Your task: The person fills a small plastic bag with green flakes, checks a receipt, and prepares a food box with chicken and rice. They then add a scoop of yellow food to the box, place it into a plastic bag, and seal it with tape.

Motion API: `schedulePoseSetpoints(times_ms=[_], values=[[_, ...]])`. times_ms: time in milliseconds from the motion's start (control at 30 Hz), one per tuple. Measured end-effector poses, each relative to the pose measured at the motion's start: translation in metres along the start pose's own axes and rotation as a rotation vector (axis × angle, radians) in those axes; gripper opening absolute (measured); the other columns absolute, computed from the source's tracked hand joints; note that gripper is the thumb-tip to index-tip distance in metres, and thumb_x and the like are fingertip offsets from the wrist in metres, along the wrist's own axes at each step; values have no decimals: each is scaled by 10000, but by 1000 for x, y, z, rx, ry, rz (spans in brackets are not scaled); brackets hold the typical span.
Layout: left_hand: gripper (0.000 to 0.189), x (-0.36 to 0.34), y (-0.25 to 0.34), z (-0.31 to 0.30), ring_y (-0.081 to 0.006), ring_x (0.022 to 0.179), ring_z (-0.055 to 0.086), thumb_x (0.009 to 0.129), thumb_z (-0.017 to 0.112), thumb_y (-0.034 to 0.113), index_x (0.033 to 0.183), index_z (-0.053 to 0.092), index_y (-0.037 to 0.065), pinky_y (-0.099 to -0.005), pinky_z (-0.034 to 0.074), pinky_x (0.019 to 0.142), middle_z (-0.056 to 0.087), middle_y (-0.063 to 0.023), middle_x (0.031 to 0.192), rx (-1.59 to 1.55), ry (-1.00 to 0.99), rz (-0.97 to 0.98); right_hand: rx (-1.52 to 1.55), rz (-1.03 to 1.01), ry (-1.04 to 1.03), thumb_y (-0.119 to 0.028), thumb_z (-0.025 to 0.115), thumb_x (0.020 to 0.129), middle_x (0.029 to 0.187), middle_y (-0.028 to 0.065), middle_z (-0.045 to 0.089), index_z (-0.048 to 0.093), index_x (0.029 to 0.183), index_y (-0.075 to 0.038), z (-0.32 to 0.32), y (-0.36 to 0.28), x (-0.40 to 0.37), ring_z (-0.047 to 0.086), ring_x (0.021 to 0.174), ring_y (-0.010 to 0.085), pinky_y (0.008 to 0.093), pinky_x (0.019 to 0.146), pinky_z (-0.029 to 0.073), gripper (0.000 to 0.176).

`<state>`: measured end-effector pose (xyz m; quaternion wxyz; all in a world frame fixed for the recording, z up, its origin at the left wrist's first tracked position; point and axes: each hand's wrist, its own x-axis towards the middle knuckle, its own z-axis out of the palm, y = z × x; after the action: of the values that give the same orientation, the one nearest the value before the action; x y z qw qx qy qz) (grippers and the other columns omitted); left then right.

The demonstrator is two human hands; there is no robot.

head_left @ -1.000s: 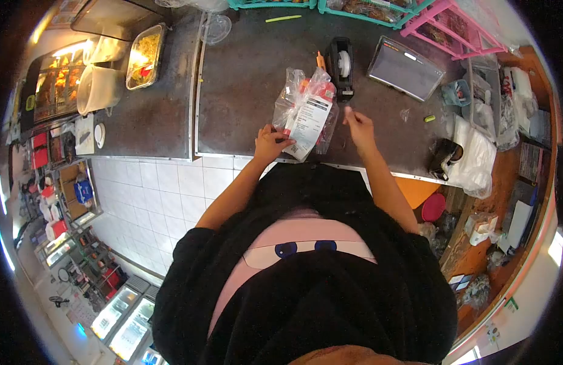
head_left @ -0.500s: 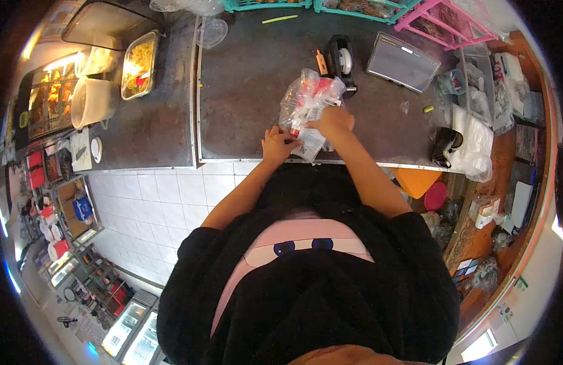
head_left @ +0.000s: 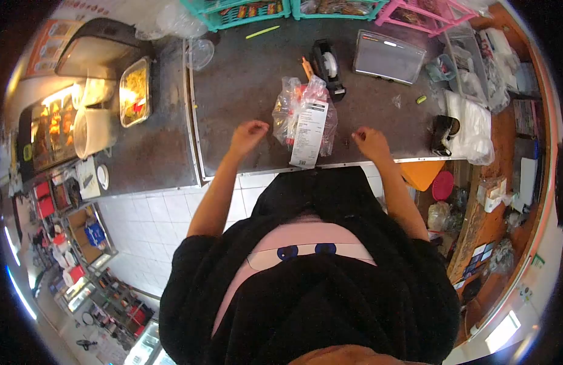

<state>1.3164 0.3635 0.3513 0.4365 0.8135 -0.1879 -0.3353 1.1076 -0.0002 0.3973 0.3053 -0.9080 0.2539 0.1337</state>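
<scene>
A clear plastic bag (head_left: pixel 284 115) with something red inside lies near the front edge of the dark counter (head_left: pixel 233 79). Over it rests a long white printed receipt (head_left: pixel 308 135), its lower end close to the counter's edge. To the left of the bag is my left hand (head_left: pixel 250 135), apart from it, fingers curled together. My right hand (head_left: pixel 371 143) is off to the bag's right, also touching nothing, with its fingers bent and partly apart. Neither hand shows anything in it.
Behind the bag stand a black tape dispenser (head_left: pixel 328 68) and an orange marker (head_left: pixel 307 67). A tablet-like device (head_left: pixel 389 56) lies farther right. Teal baskets (head_left: pixel 239 17) and a pink basket (head_left: pixel 418 17) line the back. A food tray (head_left: pixel 135 92) is at left.
Both hands have let go of the bag and receipt and moved apart, one to each side. The receipt now lies uncovered over the bag. The camera view has shifted slightly.
</scene>
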Motion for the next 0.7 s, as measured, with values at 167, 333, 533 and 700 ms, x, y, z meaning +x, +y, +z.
schedulePoseSetpoints(times_ms=[167,333,533,700], values=[[428,81,82,-32,-293,1179,556,855,735,344,1201,659,103,-407,457,984,577,-126,1306,348,64,263,112,19,-103,-346,651,897,926,176,712,691,953,-64,26,-1,-40,680,903,363,467,831,525,290],[500,109,153,22,-362,1348,413,858,713,262,1315,590,103,-465,328,1136,476,-138,1422,583,-242,805,221,78,-57,-304,674,895,875,142,717,685,931,-69,45,46,-94,691,813,324,419,748,539,238],[275,76,208,22,-232,1020,612,1007,521,202,1171,649,21,-345,460,928,657,-131,1111,307,-644,282,354,721,356,-321,624,886,889,163,723,710,893,-57,127,186,-234,692,812,351,455,784,538,277],[307,8,331,96,-120,859,535,1028,470,234,1156,644,16,-281,459,783,625,-38,963,159,-686,368,212,1100,-380,-430,525,939,922,160,735,757,951,-93,238,283,-378,710,901,296,423,834,555,409]])
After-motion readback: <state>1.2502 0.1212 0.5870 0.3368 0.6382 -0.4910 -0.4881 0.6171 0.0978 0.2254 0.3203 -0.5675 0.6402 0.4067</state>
